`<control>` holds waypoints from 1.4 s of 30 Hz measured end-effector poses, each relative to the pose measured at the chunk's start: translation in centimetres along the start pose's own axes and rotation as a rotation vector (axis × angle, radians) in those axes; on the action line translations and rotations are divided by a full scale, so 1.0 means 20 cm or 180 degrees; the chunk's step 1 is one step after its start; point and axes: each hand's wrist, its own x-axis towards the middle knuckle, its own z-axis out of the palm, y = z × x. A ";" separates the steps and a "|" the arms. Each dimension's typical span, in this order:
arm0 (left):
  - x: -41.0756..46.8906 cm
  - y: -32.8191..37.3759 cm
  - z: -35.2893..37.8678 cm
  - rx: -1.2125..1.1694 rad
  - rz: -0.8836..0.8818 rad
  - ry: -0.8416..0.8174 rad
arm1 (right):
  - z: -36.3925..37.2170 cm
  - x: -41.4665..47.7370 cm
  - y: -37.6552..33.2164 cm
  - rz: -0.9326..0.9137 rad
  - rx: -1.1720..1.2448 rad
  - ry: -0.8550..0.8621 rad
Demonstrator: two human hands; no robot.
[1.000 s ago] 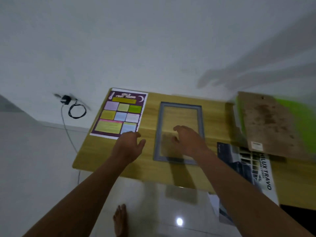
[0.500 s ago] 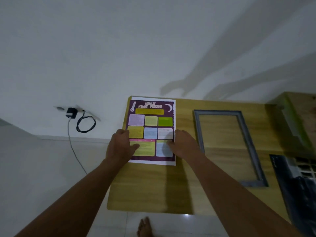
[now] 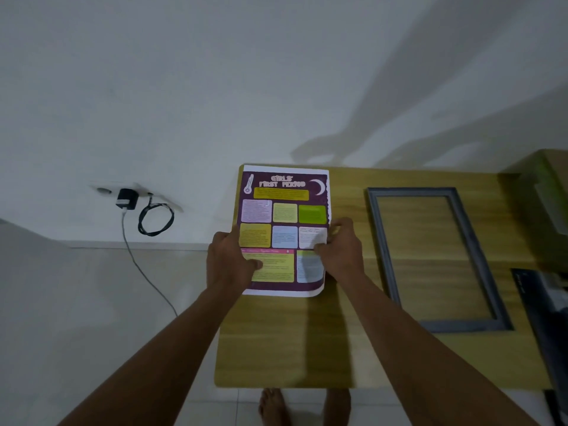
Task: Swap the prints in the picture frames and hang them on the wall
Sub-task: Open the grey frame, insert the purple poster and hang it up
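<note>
A purple print (image 3: 284, 210) with coloured boxes lies at the left end of the wooden table (image 3: 338, 348). My left hand (image 3: 229, 261) grips its left edge, thumb on top of the sheet. My right hand (image 3: 339, 249) pinches its right edge, which curls up off the table. To the right lies an empty grey picture frame (image 3: 381, 241), flat on the wood. A dark print (image 3: 550, 305) shows at the right edge, partly cut off.
A green frame and brown backing board (image 3: 550, 179) sit at the far right, mostly out of view. A black charger with a coiled cable (image 3: 153, 216) hangs on the white wall to the left. My bare feet (image 3: 273, 407) stand on the tiled floor below the table edge.
My view and both hands shifted left from the grey frame to the purple print. Both hands now hold its side edges, and the right edge has lifted.
</note>
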 end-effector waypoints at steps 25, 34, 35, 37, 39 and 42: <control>0.04 0.08 -0.16 -0.0816 0.0209 0.0058 | -0.06 0.03 -0.16 -0.0445 -0.0371 0.0266; -0.14 0.44 -0.20 -0.0754 0.1075 0.0363 | -0.28 -0.08 -0.62 -0.0741 0.0259 -0.0100; -0.16 0.48 -0.19 -0.0682 0.1152 0.0350 | -0.32 -0.09 -0.63 -0.0766 0.0261 -0.0053; -0.20 0.55 -0.18 -0.0606 0.1219 0.0310 | -0.40 -0.10 -0.62 -0.0821 0.0238 0.0082; -0.24 0.63 -0.18 -0.0745 0.1163 0.0237 | -0.49 -0.10 -0.59 -0.0891 0.0212 0.0271; -0.28 0.73 -0.18 -0.1174 0.0986 0.0038 | -0.66 -0.10 -0.54 -0.0831 0.0350 0.0484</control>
